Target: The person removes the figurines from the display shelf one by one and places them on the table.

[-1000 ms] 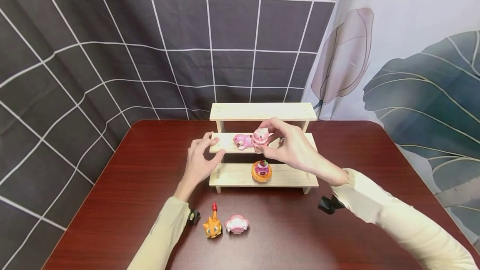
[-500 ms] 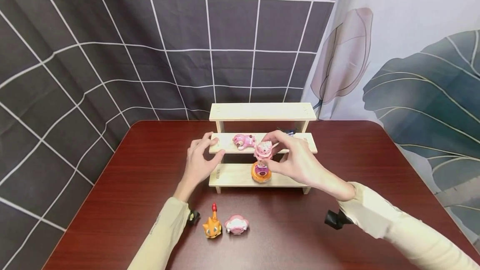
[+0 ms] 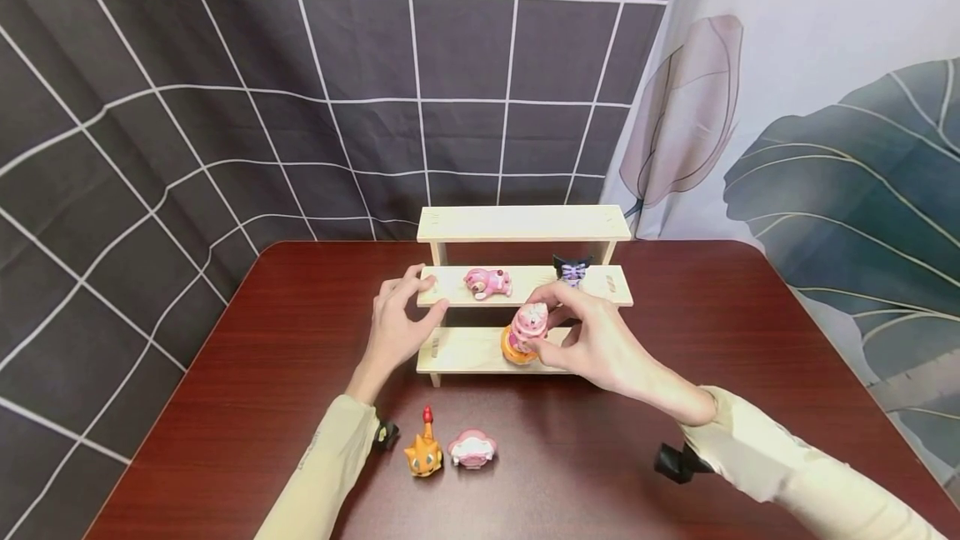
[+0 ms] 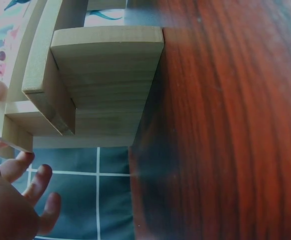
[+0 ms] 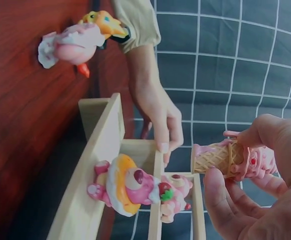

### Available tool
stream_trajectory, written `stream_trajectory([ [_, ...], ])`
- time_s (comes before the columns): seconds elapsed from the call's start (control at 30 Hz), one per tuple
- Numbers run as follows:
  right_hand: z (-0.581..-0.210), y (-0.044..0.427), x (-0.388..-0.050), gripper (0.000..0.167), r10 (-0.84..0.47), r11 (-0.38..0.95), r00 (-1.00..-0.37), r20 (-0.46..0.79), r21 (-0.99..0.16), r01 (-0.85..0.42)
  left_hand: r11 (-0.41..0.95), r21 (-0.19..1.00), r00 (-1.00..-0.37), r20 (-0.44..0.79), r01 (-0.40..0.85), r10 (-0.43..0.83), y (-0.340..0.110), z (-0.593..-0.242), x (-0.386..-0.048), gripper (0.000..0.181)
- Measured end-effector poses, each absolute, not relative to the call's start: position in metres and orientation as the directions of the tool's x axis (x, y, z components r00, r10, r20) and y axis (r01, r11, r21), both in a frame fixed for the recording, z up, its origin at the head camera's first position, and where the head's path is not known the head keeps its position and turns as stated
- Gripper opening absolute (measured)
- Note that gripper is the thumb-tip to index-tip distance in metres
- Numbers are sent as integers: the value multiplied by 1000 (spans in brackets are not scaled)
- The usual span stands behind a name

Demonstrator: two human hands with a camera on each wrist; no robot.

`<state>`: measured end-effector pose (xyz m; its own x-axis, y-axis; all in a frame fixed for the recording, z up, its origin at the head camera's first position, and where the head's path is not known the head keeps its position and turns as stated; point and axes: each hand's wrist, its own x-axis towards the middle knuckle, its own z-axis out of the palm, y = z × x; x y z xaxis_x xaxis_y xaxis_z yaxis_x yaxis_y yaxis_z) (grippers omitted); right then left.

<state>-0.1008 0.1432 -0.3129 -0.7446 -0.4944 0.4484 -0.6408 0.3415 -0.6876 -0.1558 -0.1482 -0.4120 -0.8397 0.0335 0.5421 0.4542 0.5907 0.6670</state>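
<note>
The left hand [image 3: 397, 325] grips the left end of the middle step of a wooden three-step shelf [image 3: 525, 223], thumb at its front edge and index finger on top. Between thumb and fingers, the right hand [image 3: 600, 340] pinches a pink figurine on a waffle cone [image 5: 218, 159], held clear of the shelf, above and in front of the lower step. Behind it in the head view, a figurine with an orange ring [image 3: 513, 350] is partly hidden on that step. A pink bear figurine [image 3: 487, 282] lies on the middle step.
A black and purple figurine [image 3: 572, 270] is at the right of the middle step. On the dark red table [image 3: 300, 340], in front of the shelf, are an orange figurine [image 3: 424, 456] and a pink and white one [image 3: 472, 449]. A grid-patterned curtain [image 3: 360, 48] hangs behind.
The right hand has moved down and toward the front with the pink cone figurine, from the middle step to above the lower one, uncovering the black and purple figurine. The left hand has stayed in place.
</note>
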Motion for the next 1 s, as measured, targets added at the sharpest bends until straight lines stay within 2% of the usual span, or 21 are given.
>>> stream_trajectory([
  [0.43,-330,144,-83,45,-474,350,-746,468,-677,-648,589,665,-835,549,460,32,-150,-413,-155,38],
  [1.0,-352,143,-70,47,-491,277,-744,453,-729,-626,591,649,-818,574,479,34,-149,-414,-156,39],
])
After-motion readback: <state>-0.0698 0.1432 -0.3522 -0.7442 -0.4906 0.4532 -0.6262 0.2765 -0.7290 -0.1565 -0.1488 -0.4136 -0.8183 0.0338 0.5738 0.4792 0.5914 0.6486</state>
